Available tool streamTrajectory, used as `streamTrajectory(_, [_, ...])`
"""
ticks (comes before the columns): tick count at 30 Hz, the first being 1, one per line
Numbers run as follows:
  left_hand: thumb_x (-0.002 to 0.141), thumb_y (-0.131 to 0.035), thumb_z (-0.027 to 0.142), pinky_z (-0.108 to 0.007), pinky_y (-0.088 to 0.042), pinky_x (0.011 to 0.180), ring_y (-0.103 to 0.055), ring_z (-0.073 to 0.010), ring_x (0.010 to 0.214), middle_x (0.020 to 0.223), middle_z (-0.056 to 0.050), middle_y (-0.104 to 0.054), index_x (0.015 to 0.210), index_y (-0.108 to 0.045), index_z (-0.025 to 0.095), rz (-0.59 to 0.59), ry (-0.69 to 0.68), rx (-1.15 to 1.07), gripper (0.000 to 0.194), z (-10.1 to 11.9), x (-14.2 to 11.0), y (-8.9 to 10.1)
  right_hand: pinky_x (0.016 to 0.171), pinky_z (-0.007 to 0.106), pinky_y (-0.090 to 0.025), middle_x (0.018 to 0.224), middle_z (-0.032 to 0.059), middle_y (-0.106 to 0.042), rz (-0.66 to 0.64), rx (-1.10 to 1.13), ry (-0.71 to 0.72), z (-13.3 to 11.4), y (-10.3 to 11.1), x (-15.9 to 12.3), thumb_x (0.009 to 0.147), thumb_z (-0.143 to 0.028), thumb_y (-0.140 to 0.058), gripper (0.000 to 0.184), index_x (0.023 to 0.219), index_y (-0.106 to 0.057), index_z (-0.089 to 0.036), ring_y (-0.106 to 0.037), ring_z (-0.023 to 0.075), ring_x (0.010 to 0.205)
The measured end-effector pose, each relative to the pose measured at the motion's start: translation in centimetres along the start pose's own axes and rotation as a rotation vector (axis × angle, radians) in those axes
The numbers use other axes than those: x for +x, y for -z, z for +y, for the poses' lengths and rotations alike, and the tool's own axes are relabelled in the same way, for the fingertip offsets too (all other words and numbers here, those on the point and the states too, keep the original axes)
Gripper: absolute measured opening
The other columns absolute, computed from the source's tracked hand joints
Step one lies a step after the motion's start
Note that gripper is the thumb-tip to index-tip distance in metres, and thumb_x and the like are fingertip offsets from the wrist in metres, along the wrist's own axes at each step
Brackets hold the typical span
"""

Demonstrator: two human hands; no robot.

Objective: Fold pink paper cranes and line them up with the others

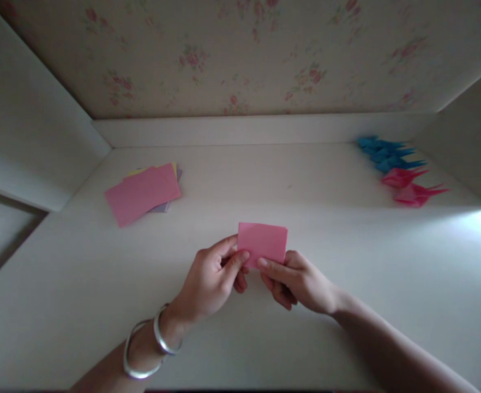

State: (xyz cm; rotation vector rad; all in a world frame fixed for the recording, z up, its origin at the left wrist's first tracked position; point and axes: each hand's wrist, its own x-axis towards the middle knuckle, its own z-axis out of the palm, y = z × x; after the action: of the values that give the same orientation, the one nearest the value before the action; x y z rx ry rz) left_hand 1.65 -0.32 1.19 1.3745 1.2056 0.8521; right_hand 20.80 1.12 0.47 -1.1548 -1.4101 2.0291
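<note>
A small pink square of paper (263, 240), which looks folded, is held up in front of me above the white tabletop. My left hand (214, 275) pinches its lower left corner, thumb on the front and fingers behind. On the lower right part, my right hand (301, 281) grips it the same way, its thumb lying across the front. The fingers behind the paper are partly hidden. Two silver bangles circle my left wrist.
Pink sheets (144, 194) lie over yellow and purple paper at the left. Blue folded paper cranes (390, 154) and pink ones (414, 194) stand in a row at the back right. A floral wall (240, 60) and white side panels enclose the white table (232, 185).
</note>
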Motion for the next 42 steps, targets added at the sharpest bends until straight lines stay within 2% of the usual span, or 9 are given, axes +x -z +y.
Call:
streamTrajectory(6, [0.095,-0.055,0.036,-0.018,-0.049,0.047,-0.061,-0.0099,0.049,0.063,0.003,-0.059,0.089,-0.061,0.017,0.040,-0.013,0.021,0.021,-0.1,0.2,0.1,0.041,0.021,-0.030,0.036,-0.0041,-0.044,0.084,-0.171,-0.002,-0.4,0.1,-0.2,0.092,-0.064,-0.046,0.062,0.049,-0.048,-0.019,-0.037,0.0074,0.035])
streamTrajectory(11, [0.094,-0.055,0.034,-0.017,-0.049,0.046,-0.061,-0.0098,0.048,0.065,0.003,-0.059,0.096,-0.062,0.017,0.057,-0.008,0.010,0.018,0.0,0.3,0.1,0.041,0.022,-0.030,0.036,-0.0041,-0.044,0.074,-0.199,0.013,-0.1,0.1,-0.2,0.093,-0.063,-0.043,0.062,0.050,-0.047,-0.019,-0.036,0.0077,0.035])
streamTrajectory(21, [0.096,-0.054,0.037,-0.018,-0.050,0.048,-0.061,-0.0094,0.050,0.066,0.003,-0.060,0.089,-0.060,0.016,0.035,0.006,0.023,0.022,-0.3,0.3,0.3,0.042,0.022,-0.031,0.039,-0.0028,-0.046,0.076,-0.221,0.039,-0.5,0.5,-0.4,0.093,-0.062,-0.046,0.061,0.050,-0.048,-0.019,-0.038,0.0081,0.037])
streamTrajectory(26, [0.095,-0.054,0.042,-0.020,-0.053,0.049,-0.062,-0.0107,0.051,0.070,0.002,-0.059,0.105,-0.060,0.017,0.038,0.044,-0.059,0.028,-0.3,0.5,0.0,0.041,0.023,-0.029,0.040,-0.0026,-0.045,0.116,-0.270,0.091,-0.3,0.5,-0.3,0.094,-0.059,-0.045,0.060,0.049,-0.045,-0.019,-0.038,0.0084,0.038])
streamTrajectory(29, [0.095,-0.052,0.048,-0.025,-0.057,0.050,-0.064,-0.0117,0.056,0.090,-0.002,-0.062,0.121,-0.053,0.020,0.113,0.099,-0.179,0.039,-0.3,0.6,-0.2,0.043,0.023,-0.027,0.044,-0.0026,-0.046,0.258,-0.480,0.243,0.4,0.6,-0.1,0.099,-0.048,-0.042,0.055,0.052,-0.046,-0.019,-0.038,0.0080,0.040])
streamTrajectory(31, [0.094,-0.052,0.049,-0.027,-0.058,0.051,-0.065,-0.0118,0.060,0.108,-0.005,-0.059,0.123,-0.050,0.022,0.155,0.105,-0.282,0.040,-0.2,0.5,-0.1,0.045,0.025,-0.023,0.046,-0.0039,-0.043,0.413,-0.735,0.461,1.1,0.7,0.0,0.100,-0.037,-0.044,0.048,0.055,-0.047,-0.018,-0.033,0.0075,0.041])
streamTrajectory(35, [0.096,-0.046,0.052,-0.033,-0.061,0.063,-0.068,-0.0203,0.085,0.123,-0.009,-0.055,0.127,-0.048,0.026,-0.009,0.046,-0.511,0.041,-0.1,-0.2,0.0,0.051,0.029,-0.022,0.046,-0.0024,-0.048,0.535,-1.231,0.818,2.0,0.9,0.2,0.094,-0.021,-0.051,0.038,0.056,-0.050,-0.018,-0.035,0.0091,0.043])
streamTrajectory(38, [0.093,-0.054,0.052,-0.038,-0.059,0.080,-0.064,-0.0255,0.103,0.124,-0.010,-0.058,0.138,-0.041,0.028,-0.144,0.022,-0.551,0.053,-0.1,-0.6,0.0,0.051,0.031,-0.022,0.047,-0.0005,-0.053,0.559,-1.396,0.852,1.9,1.1,0.2,0.093,-0.018,-0.050,0.035,0.059,-0.054,-0.017,-0.040,0.0105,0.043])
streamTrajectory(42, [0.090,-0.064,0.043,-0.035,-0.051,0.093,-0.060,-0.0239,0.110,0.121,-0.008,-0.062,0.144,-0.035,0.028,-0.158,0.077,-0.470,0.063,0.2,-0.5,-0.1,0.051,0.032,-0.021,0.046,-0.0006,-0.052,0.581,-1.480,0.840,1.6,1.0,0.2,0.093,-0.018,-0.049,0.037,0.057,-0.053,-0.018,-0.041,0.0111,0.042])
